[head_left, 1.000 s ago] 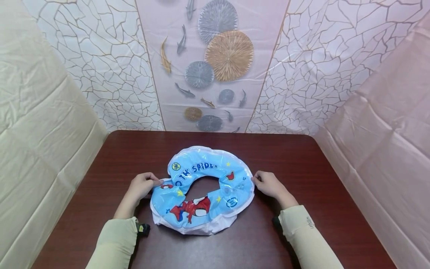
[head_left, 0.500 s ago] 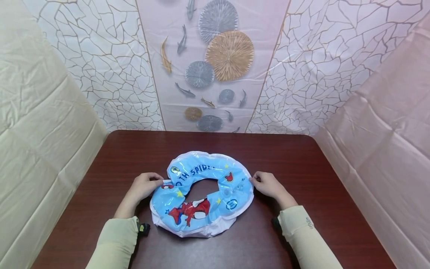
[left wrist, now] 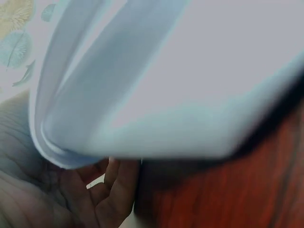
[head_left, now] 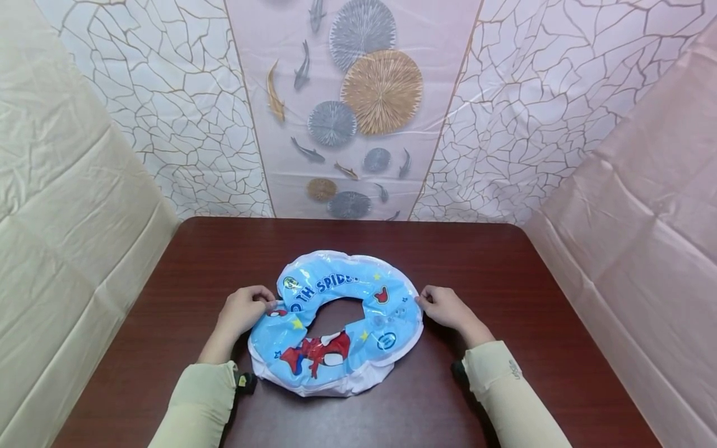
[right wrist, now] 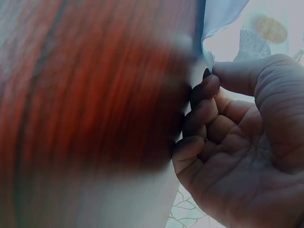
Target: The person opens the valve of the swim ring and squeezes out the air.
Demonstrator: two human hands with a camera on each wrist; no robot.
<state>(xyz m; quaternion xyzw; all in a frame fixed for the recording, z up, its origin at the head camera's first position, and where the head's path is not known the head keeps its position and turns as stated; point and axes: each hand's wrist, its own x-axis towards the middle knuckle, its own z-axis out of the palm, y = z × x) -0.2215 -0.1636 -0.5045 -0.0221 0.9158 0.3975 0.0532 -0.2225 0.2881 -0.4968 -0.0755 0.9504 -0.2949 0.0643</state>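
Note:
A light-blue inflatable swim ring (head_left: 386, 320) with a red cartoon figure, lettering and a white rim lies on the table, soft and wrinkled, with a fold at its left side. My left hand (head_left: 242, 311) pinches the rim at that fold. On the opposite side my right hand (head_left: 445, 307) pinches the right rim between thumb and index finger. In the left wrist view the ring's white underside (left wrist: 156, 85) covers most of the picture and hides the left fingertips. The right wrist view has the thumb (right wrist: 237, 76) pressed to the index finger at the white edge.
The dark red-brown wooden table (head_left: 476, 261) has rounded far corners. A patterned backdrop (head_left: 358, 174) hangs behind it, and pale cloth walls (head_left: 633, 205) stand on both sides. Dark wrist bands (head_left: 245, 382) show at the cuffs.
The ring's far edge has sunk lower and nearer since a second ago. My left hand and sleeve have shifted slightly right; the right hand stays at the right rim.

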